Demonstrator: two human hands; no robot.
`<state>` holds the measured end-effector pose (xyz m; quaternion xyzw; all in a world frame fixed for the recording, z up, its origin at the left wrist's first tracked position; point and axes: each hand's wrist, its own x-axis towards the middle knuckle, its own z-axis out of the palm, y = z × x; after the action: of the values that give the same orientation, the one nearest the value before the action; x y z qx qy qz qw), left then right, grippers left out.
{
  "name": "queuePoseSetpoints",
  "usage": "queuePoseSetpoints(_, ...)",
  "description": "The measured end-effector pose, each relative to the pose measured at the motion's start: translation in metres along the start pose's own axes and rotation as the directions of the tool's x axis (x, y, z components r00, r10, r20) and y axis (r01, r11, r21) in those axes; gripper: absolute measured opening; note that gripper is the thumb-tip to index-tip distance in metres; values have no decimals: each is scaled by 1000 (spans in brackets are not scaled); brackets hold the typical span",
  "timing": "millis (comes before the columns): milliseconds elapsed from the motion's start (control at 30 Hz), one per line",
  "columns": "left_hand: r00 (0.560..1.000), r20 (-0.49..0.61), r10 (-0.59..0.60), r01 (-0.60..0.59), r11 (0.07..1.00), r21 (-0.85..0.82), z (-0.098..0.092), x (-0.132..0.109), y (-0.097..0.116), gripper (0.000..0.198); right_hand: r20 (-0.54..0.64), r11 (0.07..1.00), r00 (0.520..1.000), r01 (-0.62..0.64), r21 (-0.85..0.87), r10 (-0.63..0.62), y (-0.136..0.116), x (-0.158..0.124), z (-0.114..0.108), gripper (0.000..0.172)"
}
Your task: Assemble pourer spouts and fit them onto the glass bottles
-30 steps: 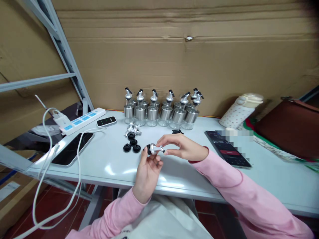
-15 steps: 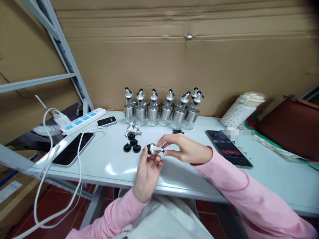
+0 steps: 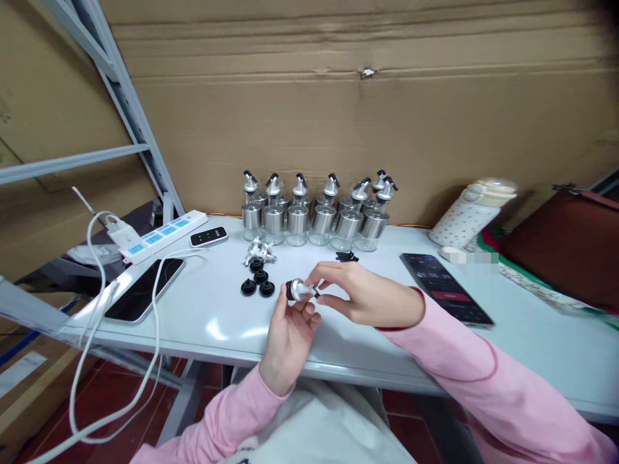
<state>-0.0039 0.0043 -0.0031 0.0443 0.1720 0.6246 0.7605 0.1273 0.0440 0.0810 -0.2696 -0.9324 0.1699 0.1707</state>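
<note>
Left hand (image 3: pixel 290 336), fingers part-curled, grips the black base of a silver-and-black pour spout (image 3: pixel 298 290). Right hand (image 3: pixel 360 293) pinches the spout's tip between thumb and fingertips. Below the spout: glossy white table (image 3: pixel 193 319). Left of it: four round black stoppers (image 3: pixel 248 287). Beyond it: upright glass-and-steel bottles (image 3: pixel 296 221).

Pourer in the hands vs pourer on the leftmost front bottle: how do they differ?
Pose: the held pourer lies on its side, while the bottle pourer stands upright.
Support: the held pourer is gripped by the left hand and right hand; the bottle pourer sits atop its bottle.
Shared: both have silver bodies with black parts.
</note>
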Motion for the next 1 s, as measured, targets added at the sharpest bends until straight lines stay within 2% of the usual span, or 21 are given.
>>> queuePoseSetpoints(300,1000,0,-11,11,998,64,0,-3,-1,20,-18,1000,1000,-15,-13,15,5,-7,-9,17)
queuePoseSetpoints(467,1000,-30,8,-7,999,34,0,-3,-2,10,-9,1000,1000,-17,-25,16,3,-8,-8,14)
queuePoseSetpoints(633,997,-68,36,-35,999,17,-1,-2,-1,8,-54,999,998,41,24,-39,18,-5,9,15)
queuePoseSetpoints(767,994,-87,70,-67,997,36,-1,-2,0,14,-106,996,992,71,45,-66,35,-3,27,14)
queuePoseSetpoints(933,979,-20,201,-199,978,67,-2,-1,0,14,-151,995,985,93,27,-88,37,0,40,13)
queuePoseSetpoints(1000,972,-2,235,-235,970,65,-2,-1,-1,19,-186,995,978,94,15,-90,36,1,42,21)
